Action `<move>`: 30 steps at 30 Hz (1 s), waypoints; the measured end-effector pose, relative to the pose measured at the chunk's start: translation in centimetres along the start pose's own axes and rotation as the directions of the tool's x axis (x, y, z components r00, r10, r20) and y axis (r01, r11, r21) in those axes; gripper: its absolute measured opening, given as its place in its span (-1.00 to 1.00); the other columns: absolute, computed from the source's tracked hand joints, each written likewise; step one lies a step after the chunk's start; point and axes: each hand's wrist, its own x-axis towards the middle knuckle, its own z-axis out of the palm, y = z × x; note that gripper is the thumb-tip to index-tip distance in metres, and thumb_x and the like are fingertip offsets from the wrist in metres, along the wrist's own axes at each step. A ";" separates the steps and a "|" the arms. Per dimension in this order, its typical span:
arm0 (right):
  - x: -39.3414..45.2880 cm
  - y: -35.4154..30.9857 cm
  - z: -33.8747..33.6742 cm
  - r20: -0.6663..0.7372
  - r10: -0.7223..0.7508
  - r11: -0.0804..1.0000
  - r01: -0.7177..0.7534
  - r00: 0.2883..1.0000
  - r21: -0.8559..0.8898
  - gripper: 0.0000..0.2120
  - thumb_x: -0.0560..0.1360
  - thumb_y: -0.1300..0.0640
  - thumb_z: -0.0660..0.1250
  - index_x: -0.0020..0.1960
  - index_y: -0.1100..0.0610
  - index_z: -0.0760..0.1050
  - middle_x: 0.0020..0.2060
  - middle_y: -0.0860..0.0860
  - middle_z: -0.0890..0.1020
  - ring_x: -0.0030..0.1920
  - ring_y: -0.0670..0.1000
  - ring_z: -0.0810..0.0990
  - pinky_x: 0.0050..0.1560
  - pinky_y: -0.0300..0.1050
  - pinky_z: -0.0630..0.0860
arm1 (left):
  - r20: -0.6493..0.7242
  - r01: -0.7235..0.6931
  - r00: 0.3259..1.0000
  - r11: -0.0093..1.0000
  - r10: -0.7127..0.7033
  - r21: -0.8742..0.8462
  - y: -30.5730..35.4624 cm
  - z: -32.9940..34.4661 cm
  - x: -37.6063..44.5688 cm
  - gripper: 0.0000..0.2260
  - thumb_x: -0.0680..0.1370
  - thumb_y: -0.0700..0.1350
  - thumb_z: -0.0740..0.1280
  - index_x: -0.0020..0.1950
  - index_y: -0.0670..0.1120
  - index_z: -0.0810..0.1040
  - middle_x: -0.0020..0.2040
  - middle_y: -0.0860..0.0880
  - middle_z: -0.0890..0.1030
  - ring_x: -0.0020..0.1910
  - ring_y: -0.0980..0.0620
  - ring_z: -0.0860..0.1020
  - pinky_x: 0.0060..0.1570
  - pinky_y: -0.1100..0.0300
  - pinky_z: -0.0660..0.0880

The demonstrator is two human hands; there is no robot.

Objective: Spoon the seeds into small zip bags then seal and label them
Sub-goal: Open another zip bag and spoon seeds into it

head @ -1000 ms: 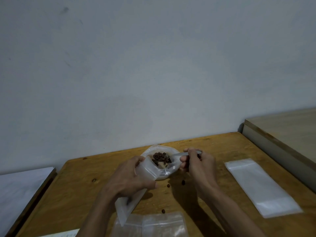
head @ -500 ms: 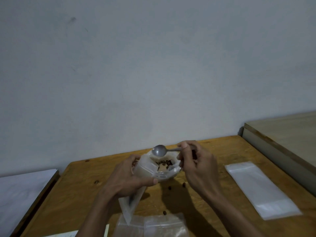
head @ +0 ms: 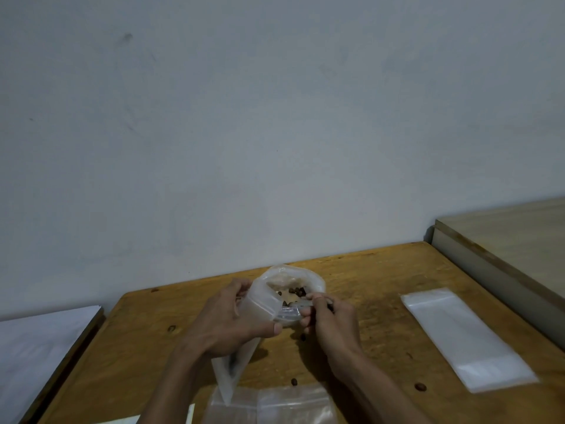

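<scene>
Upright, more or less, the small zip bag (head: 244,341) is held above the wooden table (head: 376,289) — its long axis runs from the open mouth at the top, facing up and toward the wall, down to a narrow bottom corner that tilts toward the near edge. It is thin, cloudy plastic, soft and creased. Behind its mouth sits a rounder clear bag (head: 293,280) with dark seeds (head: 296,291) inside. The left hand (head: 226,319) wraps the zip bag's upper part, thumb curled across the front. The right hand (head: 328,319), fingers bent, pinches a spoon (head: 290,310) whose bowl lies at the bag's mouth — partly hidden by plastic. A few loose seeds (head: 420,386) lie on the table. Flat empty bags rest near the front edge (head: 293,405) and to the right (head: 464,338).
</scene>
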 end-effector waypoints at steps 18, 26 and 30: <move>-0.1 -5.0 -3.3 0.008 -0.117 0.983 0.114 0.993 0.142 -0.81 0.67 0.18 0.22 0.02 0.22 0.59 -0.34 0.11 0.65 -0.38 -0.01 0.57 -0.39 -0.16 0.52 | 0.002 0.058 0.998 0.992 -0.059 0.109 -0.2 0.8 0.3 -0.11 0.19 0.26 0.63 0.44 0.08 0.37 0.25 0.11 0.52 0.11 0.12 0.52 -0.03 0.24 0.56; -2.2 -5.1 -2.6 0.291 -0.561 0.711 0.632 0.775 -0.310 -0.79 0.64 0.02 0.24 0.07 0.05 0.64 -0.32 -0.01 0.66 -0.33 -0.06 0.64 -0.38 -0.18 0.59 | -0.057 0.041 0.997 0.999 -0.041 -0.009 -0.2 0.6 0.3 -0.04 0.18 0.29 0.64 0.48 0.05 0.35 0.33 0.09 0.51 0.22 0.08 0.50 0.02 0.30 0.48; -0.4 -4.7 -3.6 0.030 -0.575 0.777 0.558 0.817 -0.291 -0.81 0.64 0.02 0.24 -0.02 0.01 0.62 -0.33 -0.01 0.66 -0.32 -0.04 0.64 -0.32 0.05 0.63 | -0.128 0.039 0.990 0.988 -0.058 -0.152 -0.3 -0.1 -0.4 -0.05 0.13 0.28 0.65 0.43 0.08 0.36 0.26 0.12 0.53 0.19 0.11 0.54 0.01 0.26 0.57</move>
